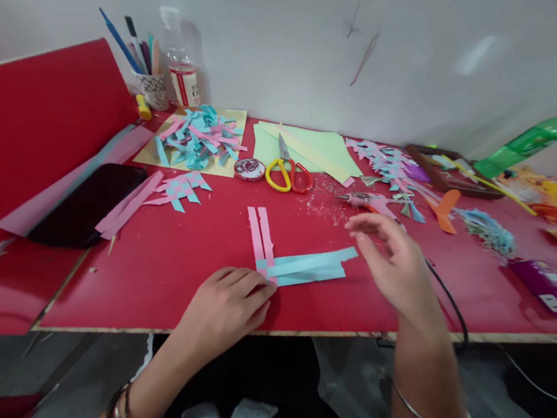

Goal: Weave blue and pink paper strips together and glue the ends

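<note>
Pink strips (261, 232) away, blue strips (313, 265) rightward

Two pink strips (262, 232) cross two blue strips (309, 266), lying flat in an L.

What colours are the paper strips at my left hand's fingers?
They are pink strips crossed with light blue strips, shown clearest in the head view.
</note>
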A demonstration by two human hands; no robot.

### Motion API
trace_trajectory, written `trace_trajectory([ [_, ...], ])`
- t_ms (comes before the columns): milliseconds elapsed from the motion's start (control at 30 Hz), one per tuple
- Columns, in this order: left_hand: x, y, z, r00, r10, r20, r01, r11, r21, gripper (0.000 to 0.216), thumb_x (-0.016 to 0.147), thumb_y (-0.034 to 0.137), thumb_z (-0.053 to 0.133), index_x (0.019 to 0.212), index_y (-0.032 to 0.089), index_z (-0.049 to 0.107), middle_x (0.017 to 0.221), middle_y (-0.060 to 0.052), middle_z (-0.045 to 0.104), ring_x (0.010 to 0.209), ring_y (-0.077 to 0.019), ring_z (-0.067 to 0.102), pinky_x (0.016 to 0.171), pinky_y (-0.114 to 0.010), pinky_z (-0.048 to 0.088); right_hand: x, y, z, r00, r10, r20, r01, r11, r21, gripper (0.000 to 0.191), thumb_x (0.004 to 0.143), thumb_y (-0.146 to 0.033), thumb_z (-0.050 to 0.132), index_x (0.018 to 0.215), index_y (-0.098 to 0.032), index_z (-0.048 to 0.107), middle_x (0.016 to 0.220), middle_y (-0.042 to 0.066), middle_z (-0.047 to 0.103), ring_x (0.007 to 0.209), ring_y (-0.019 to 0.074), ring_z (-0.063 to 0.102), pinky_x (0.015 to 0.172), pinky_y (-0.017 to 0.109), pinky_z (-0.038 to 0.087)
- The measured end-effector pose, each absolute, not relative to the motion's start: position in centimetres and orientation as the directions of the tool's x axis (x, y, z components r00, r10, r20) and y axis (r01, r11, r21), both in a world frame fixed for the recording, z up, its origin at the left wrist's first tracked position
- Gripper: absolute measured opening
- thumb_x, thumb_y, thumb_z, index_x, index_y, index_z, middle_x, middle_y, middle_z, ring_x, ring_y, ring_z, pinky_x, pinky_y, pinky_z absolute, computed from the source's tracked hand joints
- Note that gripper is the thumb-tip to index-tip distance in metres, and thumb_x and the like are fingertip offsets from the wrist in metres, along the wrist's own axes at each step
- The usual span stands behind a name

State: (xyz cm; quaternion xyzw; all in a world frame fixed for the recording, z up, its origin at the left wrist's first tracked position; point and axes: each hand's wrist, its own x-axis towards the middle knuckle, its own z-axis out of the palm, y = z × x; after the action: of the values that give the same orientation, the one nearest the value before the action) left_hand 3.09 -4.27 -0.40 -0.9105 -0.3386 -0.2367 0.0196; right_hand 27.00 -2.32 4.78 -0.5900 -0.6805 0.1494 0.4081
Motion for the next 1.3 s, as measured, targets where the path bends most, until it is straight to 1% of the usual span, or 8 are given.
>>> trace_trajectory([
  [167,3.1,-4.3,-0.5,0.669,0.614,0.419,0.624,-0.770,0.133,0.020,0.080,0.018,0.049,0.096,0.019,0.062,0.087,-0.003,0.064,0.076,-0.0166,0.057,0.065,-0.030,0.045,23.6,2.3,6.5,-0.404,0.862,0.307,0.595,0.503,-0.627,0.027,0.082,-0.015,0.040,0.105,-0.020,0.053,0.105,0.005,0.057,0.097,0.0144,0.054,0.086,0.030,0.043],
  [300,3.1,-4.3,-0.3,0.662,0.627,0.411,0.629,-0.762,0.150,0.020,0.081,0.018,0.047,0.095,0.018,0.061,0.085,-0.003,0.064,0.075,-0.0160,0.057,0.066,-0.030,0.046,20.7,6.4,4.6,-0.661,0.749,0.041,0.641,0.593,-0.486,0.037,0.077,-0.014,0.048,0.115,-0.014,0.049,0.117,0.011,0.050,0.112,0.0202,0.043,0.096,0.035,0.034],
  [433,3.1,-4.3,-0.2,0.673,0.621,0.402,0.616,-0.771,0.160,0.020,0.081,0.017,0.046,0.094,0.019,0.062,0.087,-0.003,0.063,0.076,-0.0158,0.058,0.067,-0.030,0.046,19.7,8.0,2.3,-0.639,0.769,0.007,0.680,0.569,-0.462,0.037,0.074,-0.010,0.051,0.111,-0.012,0.052,0.108,0.012,0.050,0.100,0.0195,0.047,0.089,0.034,0.038],
  [567,3.1,-4.3,-0.2,0.668,0.633,0.391,0.619,-0.764,0.182,0.020,0.081,0.017,0.046,0.095,0.019,0.061,0.088,-0.004,0.063,0.078,-0.0152,0.058,0.069,-0.030,0.046,19.5,8.2,1.4,-0.610,0.790,0.051,0.627,0.522,-0.578,0.027,0.073,-0.010,0.051,0.099,-0.012,0.055,0.090,0.007,0.052,0.077,0.0128,0.050,0.072,0.026,0.042],
  [700,3.1,-4.3,-0.3,0.663,0.634,0.398,0.615,-0.764,0.192,0.020,0.081,0.016,0.046,0.095,0.019,0.060,0.087,-0.003,0.062,0.077,-0.0151,0.058,0.068,-0.029,0.046,19.9,8.4,1.0,-0.576,0.811,0.100,0.546,0.472,-0.692,0.008,0.071,-0.010,0.051,0.078,-0.013,0.055,0.072,0.000,0.050,0.063,0.0094,0.046,0.060,0.022,0.038],
  [933,3.1,-4.3,-0.5,0.634,0.652,0.417,0.614,-0.752,0.241,0.020,0.081,0.015,0.046,0.095,0.019,0.060,0.088,-0.003,0.063,0.077,-0.0147,0.058,0.069,-0.029,0.047,20.7,8.9,0.5,-0.517,0.848,0.117,0.400,0.361,-0.842,0.006,0.069,-0.015,0.054,0.074,-0.015,0.052,0.071,-0.002,0.051,0.063,0.0088,0.046,0.061,0.023,0.038],
  [1133,3.0,-4.4,-0.6,0.630,0.647,0.429,0.617,-0.753,0.229,0.020,0.081,0.014,0.045,0.095,0.019,0.059,0.090,-0.002,0.063,0.079,-0.0145,0.059,0.069,-0.029,0.047,19.7,8.9,-0.2,-0.489,0.851,0.190,0.199,0.322,-0.926,0.023,0.068,-0.013,0.054,0.091,-0.016,0.051,0.085,0.001,0.054,0.072,0.0090,0.050,0.068,0.024,0.042],
  [1300,3.0,-4.4,-0.5,0.650,0.645,0.403,0.620,-0.756,0.210,0.023,0.081,0.015,0.045,0.099,0.019,0.059,0.091,-0.004,0.062,0.081,-0.0152,0.058,0.071,-0.030,0.048,19.3,9.0,-0.6,-0.457,0.875,0.157,0.219,0.282,-0.934,0.016,0.067,-0.017,0.058,0.082,-0.014,0.055,0.079,0.001,0.056,0.072,0.0100,0.053,0.071,0.026,0.045],
])
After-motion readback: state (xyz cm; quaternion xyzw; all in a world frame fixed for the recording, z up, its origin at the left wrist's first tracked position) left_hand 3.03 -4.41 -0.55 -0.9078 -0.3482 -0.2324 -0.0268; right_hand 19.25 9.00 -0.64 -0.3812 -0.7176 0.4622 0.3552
